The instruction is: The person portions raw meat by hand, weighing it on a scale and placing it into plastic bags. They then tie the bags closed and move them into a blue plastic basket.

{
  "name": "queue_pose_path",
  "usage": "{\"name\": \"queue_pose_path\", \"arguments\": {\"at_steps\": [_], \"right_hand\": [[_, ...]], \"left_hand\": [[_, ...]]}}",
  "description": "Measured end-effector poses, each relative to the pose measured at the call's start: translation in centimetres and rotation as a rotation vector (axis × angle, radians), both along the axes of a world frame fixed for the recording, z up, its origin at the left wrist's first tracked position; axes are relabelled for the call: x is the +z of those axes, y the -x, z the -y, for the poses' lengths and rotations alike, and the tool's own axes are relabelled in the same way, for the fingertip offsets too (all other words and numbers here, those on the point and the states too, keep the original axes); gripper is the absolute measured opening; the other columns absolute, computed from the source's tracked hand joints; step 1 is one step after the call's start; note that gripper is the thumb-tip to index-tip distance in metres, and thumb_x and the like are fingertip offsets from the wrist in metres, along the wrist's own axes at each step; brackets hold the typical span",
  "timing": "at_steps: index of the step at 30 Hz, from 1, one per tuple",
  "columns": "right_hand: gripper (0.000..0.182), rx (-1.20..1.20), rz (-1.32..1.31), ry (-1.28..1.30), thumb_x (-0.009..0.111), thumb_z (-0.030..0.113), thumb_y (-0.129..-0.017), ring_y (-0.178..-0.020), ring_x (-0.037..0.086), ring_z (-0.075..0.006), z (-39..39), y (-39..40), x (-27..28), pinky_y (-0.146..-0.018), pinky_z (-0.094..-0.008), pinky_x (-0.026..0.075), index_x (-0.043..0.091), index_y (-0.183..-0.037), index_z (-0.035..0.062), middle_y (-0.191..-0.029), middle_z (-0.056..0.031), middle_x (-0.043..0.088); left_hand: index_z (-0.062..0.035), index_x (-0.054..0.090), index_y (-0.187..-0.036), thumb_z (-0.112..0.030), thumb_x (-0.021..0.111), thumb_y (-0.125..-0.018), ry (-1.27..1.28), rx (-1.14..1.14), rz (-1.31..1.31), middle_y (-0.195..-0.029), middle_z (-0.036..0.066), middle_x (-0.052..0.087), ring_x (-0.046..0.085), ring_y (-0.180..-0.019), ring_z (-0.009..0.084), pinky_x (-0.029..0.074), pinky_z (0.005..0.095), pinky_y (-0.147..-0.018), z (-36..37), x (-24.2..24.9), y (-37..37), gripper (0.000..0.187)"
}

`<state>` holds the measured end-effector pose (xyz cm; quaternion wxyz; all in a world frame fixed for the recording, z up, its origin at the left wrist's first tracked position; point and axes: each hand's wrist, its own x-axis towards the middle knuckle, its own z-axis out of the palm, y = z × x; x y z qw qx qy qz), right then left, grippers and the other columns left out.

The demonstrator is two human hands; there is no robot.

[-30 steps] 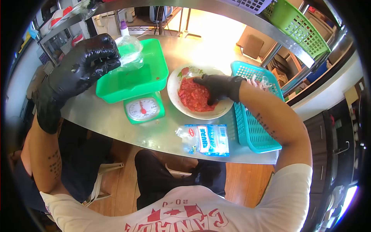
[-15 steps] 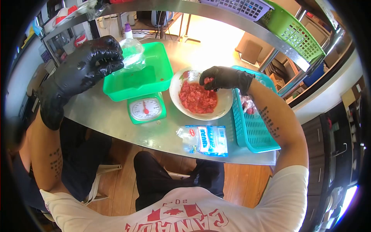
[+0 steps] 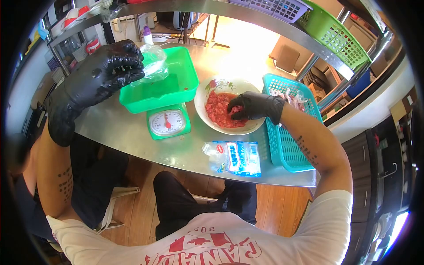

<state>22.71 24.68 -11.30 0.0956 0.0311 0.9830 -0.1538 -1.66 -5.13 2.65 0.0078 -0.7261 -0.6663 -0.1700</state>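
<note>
My left hand (image 3: 108,66), in a black glove, pinches a clear plastic bag (image 3: 155,64) above the green tray (image 3: 128,105). That tray rests on a green dial scale (image 3: 168,122). Red chopped meat (image 3: 219,115) lies in a white bowl (image 3: 206,86) with a floral pattern. My right hand (image 3: 251,106), also black-gloved, is down in the bowl with its fingers curled into the meat. How much meat it grips is partly hidden by the fingers.
A teal basket (image 3: 289,154) with bagged meat (image 3: 295,100) stands right of the bowl. A blue-and-white plastic bag pack (image 3: 236,158) lies near the table's front edge. A metal shelf (image 3: 212,9) with baskets crosses above. Another person (image 3: 92,176) sits at left.
My right hand has lowered from above the bowl's back right side into the meat. The bagged meat in the teal basket is now less covered. My left hand has barely moved.
</note>
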Motion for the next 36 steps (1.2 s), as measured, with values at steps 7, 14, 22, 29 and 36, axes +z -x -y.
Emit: {"name": "queue_pose_path", "arguments": {"at_steps": [7,14,22,29,36], "right_hand": [[0.019,0.026,-0.078,0.051,0.06,0.019,-0.079,-0.081,0.063,-0.0297,-0.6,-0.5,-2.5,-0.075,-0.0376,0.049,0.067,-0.094,0.0096,-0.086,-0.0158,0.065],[0.022,0.122,-0.109,0.036,0.064,0.003,-0.071,-0.083,0.062,-0.0296,0.0,-0.5,-3.8,-0.077,-0.0342,0.049,0.066,-0.093,0.0033,-0.09,-0.016,0.064],[0.024,0.096,-0.1,0.01,0.062,0.0,-0.068,-0.08,0.062,-0.0286,0.9,0.1,-1.1,-0.075,-0.0337,0.049,0.067,-0.091,0.0067,-0.087,-0.0159,0.064],[0.022,-0.042,-0.201,-0.006,0.06,0.008,-0.069,-0.076,0.063,-0.0271,0.4,0.7,6.6,-0.073,-0.0344,0.05,0.069,-0.089,0.008,-0.084,-0.0144,0.066],[0.02,-0.031,-0.151,-0.126,0.061,0.006,-0.072,-0.08,0.062,-0.0301,0.7,0.6,2.3,-0.074,-0.0373,0.05,0.067,-0.091,0.0078,-0.088,-0.0154,0.065]], "left_hand": [[0.0033,0.06,-0.091,-0.017,0.064,-0.082,-0.183,-0.047,-0.002,-0.094,0.012,0.056,0.058,-0.084,0.0272,0.047,0.0346,-0.074,-0.8,-0.4,-1.5,0.023],[0.0022,0.057,-0.105,-0.008,0.065,-0.081,-0.029,-0.037,-0.056,-0.111,0.01,0.055,0.055,-0.1,0.0193,0.044,0.0317,-0.089,-0.6,0.2,-1.1,0.027],[0.0022,0.062,-0.095,-0.021,0.063,-0.083,-0.136,-0.013,0.039,-0.101,0.012,0.057,0.058,-0.09,0.027,0.047,0.0341,-0.08,0.0,0.1,-2.2,0.026],[0.0008,0.06,-0.102,-0.011,0.064,-0.081,-0.036,0.036,0.041,-0.114,0.012,0.054,0.054,-0.103,0.0249,0.044,0.0351,-0.088,0.3,0.4,-1.6,0.024],[-0.0007,0.064,-0.098,-0.014,0.064,-0.081,-0.053,0.035,0.016,-0.107,0.012,0.058,0.057,-0.099,0.0251,0.046,0.0352,-0.086,-0.9,-0.8,-1.3,0.021]]}}
